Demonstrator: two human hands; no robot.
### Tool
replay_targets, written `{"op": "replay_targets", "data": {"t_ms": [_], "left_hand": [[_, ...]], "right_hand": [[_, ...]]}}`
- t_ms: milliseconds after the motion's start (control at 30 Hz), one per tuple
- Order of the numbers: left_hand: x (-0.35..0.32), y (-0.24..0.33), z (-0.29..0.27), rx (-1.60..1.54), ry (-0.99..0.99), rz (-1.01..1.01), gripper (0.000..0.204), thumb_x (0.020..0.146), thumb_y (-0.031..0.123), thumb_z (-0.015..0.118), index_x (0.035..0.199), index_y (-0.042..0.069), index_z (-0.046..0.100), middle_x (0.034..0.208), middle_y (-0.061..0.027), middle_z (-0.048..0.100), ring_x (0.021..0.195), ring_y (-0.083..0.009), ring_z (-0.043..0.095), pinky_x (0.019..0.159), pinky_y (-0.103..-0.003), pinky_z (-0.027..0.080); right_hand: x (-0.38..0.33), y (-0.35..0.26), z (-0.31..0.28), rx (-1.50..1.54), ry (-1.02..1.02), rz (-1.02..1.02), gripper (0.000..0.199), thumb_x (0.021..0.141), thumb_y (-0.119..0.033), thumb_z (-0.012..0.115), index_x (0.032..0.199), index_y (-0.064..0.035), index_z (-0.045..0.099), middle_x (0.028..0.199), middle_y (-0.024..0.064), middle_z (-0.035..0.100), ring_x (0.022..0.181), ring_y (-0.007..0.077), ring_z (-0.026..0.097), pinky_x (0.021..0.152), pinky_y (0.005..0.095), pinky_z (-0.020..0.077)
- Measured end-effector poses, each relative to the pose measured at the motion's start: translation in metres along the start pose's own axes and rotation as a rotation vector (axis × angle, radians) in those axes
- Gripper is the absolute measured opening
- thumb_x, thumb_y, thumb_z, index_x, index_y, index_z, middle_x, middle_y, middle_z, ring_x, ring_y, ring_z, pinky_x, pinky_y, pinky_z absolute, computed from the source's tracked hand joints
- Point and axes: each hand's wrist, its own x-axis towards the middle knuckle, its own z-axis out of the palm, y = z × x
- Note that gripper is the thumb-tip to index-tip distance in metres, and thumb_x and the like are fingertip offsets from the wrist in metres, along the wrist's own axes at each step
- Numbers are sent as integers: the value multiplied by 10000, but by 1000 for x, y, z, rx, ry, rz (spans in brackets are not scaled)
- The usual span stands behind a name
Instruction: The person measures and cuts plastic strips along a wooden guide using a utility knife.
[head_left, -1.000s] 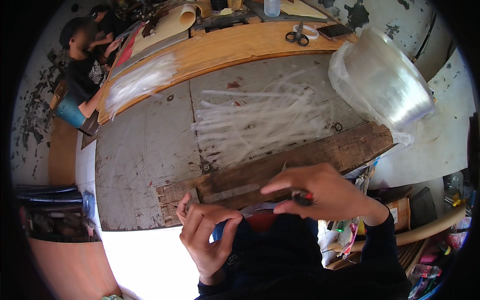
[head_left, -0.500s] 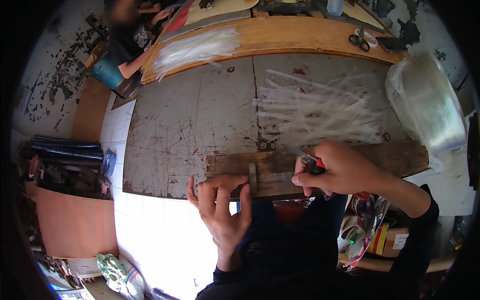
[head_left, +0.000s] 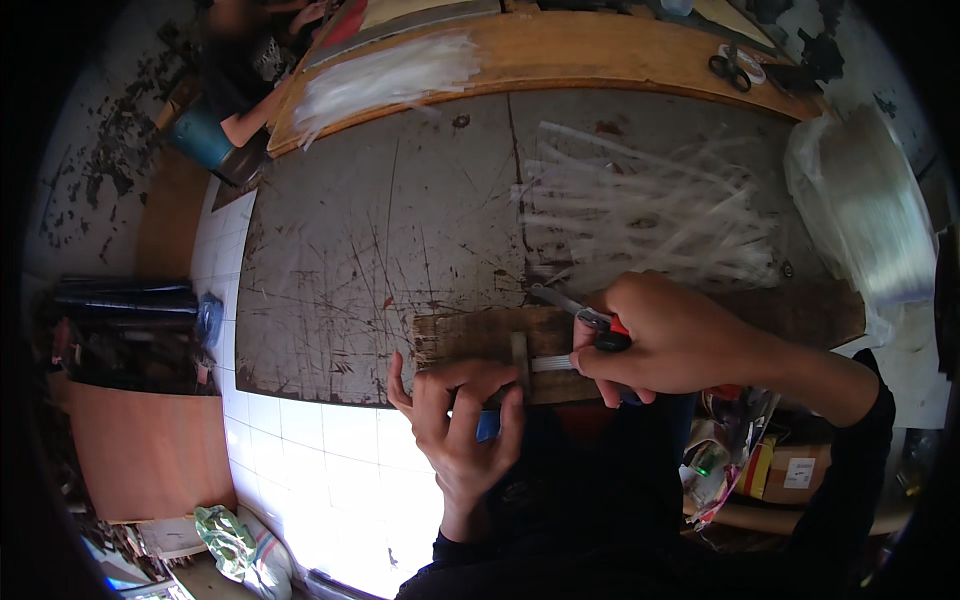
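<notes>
Clear bag [head_left: 865, 215] bulges with pale strips—right hand [head_left: 672, 335] grips a knife [head_left: 585, 315].

I see open room over the scratched grey metal tabletop [head_left: 380, 250] to the left of my hands, with nothing standing on it. To the right, a loose spread of clear plastic strips [head_left: 640, 205] covers the surface, and a bulging clear plastic bag [head_left: 860, 210] blocks the far right edge. A worn wooden board [head_left: 470, 335] lies along the near edge.
</notes>
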Motion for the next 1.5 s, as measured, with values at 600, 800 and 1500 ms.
{"op": "replay_targets", "data": {"t_ms": [600, 800, 1500], "left_hand": [[-3, 21, -7, 600, -68, 243, 304, 841, 506, 489, 963, 289, 664, 1183, 34, 516, 1041, -156, 463, 1000, -693, 77], [2, 10, -12, 792, -77, 546, 336, 801, 530, 523, 979, 280, 660, 1203, 100, 534, 1214, -135, 379, 921, -791, 19], [12, 10, -19, 900, -163, 726, 350, 871, 464, 456, 1023, 201, 631, 1110, 53, 570, 1195, -147, 406, 914, -795, 46]], "right_hand": [[2, 4, -1, 6, -14, -4, 180, 826, -169, 563, 782, 4, 589, 596, 30, 630, 421, 87, 551, 411, 216, 424], [-23, 20, -9, 22, 32, 20, 187, 806, -172, 559, 722, -6, 572, 598, 50, 614, 466, 128, 566, 468, 258, 450], [-218, 194, -85, 146, 475, 100, 169, 677, -14, 699, 779, 3, 565, 586, 73, 592, 412, 89, 508, 350, 209, 367]]}}
